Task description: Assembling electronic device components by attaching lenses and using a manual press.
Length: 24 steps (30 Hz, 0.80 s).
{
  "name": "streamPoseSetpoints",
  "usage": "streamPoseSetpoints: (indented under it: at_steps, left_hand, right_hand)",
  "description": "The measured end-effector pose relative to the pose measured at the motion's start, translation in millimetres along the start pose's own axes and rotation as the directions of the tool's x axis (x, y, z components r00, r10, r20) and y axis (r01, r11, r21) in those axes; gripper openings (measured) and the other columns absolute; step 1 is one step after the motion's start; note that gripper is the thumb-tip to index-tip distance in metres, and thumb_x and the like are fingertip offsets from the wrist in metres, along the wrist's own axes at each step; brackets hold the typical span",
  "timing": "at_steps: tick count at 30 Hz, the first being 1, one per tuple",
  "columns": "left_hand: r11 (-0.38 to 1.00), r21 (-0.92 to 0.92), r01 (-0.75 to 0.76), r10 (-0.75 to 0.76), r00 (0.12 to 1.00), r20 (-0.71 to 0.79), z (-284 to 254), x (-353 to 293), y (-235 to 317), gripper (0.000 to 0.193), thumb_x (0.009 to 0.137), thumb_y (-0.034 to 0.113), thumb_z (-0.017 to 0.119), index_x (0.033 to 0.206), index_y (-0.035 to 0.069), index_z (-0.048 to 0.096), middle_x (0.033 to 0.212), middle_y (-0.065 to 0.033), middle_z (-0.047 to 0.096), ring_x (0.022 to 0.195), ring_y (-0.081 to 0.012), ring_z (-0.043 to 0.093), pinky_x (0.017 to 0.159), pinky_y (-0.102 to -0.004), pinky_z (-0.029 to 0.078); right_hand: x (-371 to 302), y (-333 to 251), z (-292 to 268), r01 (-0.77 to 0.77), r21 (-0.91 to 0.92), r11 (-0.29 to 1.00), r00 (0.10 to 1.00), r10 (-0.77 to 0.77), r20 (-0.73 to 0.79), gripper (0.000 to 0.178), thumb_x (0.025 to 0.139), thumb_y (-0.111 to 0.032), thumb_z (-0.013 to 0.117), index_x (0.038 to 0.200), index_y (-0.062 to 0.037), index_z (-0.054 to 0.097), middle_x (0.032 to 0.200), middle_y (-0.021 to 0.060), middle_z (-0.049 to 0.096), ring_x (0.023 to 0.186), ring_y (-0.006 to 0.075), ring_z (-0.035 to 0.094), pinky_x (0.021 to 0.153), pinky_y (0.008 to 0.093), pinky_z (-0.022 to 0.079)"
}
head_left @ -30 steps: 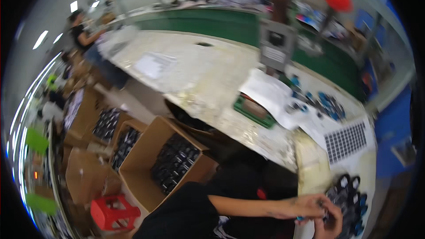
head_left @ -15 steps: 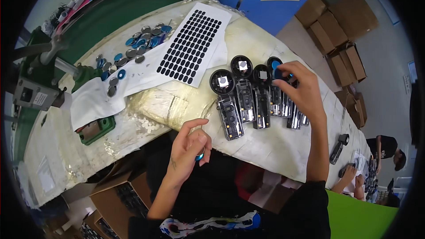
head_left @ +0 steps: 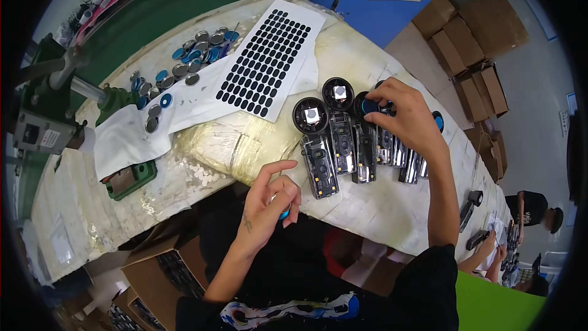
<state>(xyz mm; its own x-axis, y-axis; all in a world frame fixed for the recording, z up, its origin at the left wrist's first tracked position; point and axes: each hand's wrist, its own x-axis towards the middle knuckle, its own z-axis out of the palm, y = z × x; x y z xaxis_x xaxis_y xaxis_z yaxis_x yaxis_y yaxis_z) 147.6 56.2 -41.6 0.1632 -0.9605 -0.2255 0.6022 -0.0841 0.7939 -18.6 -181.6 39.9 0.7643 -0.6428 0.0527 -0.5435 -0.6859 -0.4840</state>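
My right hand (head_left: 404, 115) pinches a blue disc (head_left: 369, 106) between thumb and fingers, at the round head of the third black device in the row. My left hand (head_left: 269, 208) is curled in front of the table edge around a round silver-and-blue cap (head_left: 284, 212), partly hidden by the fingers; its index finger points outward. Two black devices with round heads (head_left: 311, 116) (head_left: 338, 93) lie left of my right hand, each with a white square in the head. Their dark handles (head_left: 320, 167) point toward me. My right hand partly covers further devices.
A white sheet of black oval stickers (head_left: 263, 61) lies beyond the devices. Several silver and blue caps (head_left: 192, 79) are scattered on a white cloth (head_left: 131, 144). A green machine (head_left: 116, 101) stands at left. Farther right, another person (head_left: 528, 208) and another worker's hands (head_left: 484, 251) are at the table.
My right hand has moved left from the fourth device's head to the third one's, with a blue disc between its fingers. My left hand has shifted slightly right, still holding the cap.
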Motion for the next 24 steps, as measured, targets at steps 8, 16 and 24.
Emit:
streamPoseSetpoints:
  at_steps: [8,16,24]
  left_hand:
    - [1.000,-0.001,0.001,-0.001,1.000,-0.011,-3,3,1,0.039,0.099,0.012,0.054,0.135,0.003,0.041,0.081,-0.0066,0.057,0.059,-0.0116,0.054,0.049,-0.0223,0.039]
    - [1.000,-0.004,-0.001,0.001,1.000,0.005,-3,6,-4,0.040,0.100,0.015,0.053,0.136,0.004,0.041,0.083,-0.0066,0.055,0.058,-0.0127,0.051,0.049,-0.0228,0.038]
    - [0.997,-0.066,-0.049,0.050,0.998,0.024,2,13,-1,0.046,0.106,0.038,0.030,0.134,0.003,0.041,0.085,-0.0115,0.057,0.055,-0.0155,0.051,0.047,-0.0243,0.038]
  right_hand:
    - [4,-4,-5,0.028,0.025,0.999,0.999,-0.029,0.033,0.029,0.074,-0.011,0.077,0.099,0.0016,0.068,0.090,0.0112,0.061,0.081,0.0252,0.062,0.073,0.0345,0.050]
    - [-6,3,4,0.012,0.027,1.000,0.999,-0.011,-0.040,0.026,0.075,-0.007,0.074,0.098,0.0026,0.067,0.092,0.0108,0.058,0.083,0.0266,0.058,0.072,0.0335,0.046]
    - [-13,7,17,0.038,-0.052,0.998,0.987,-0.046,-0.156,0.027,0.076,-0.006,0.075,0.101,0.0014,0.068,0.095,0.0103,0.056,0.086,0.0264,0.057,0.076,0.0342,0.046]
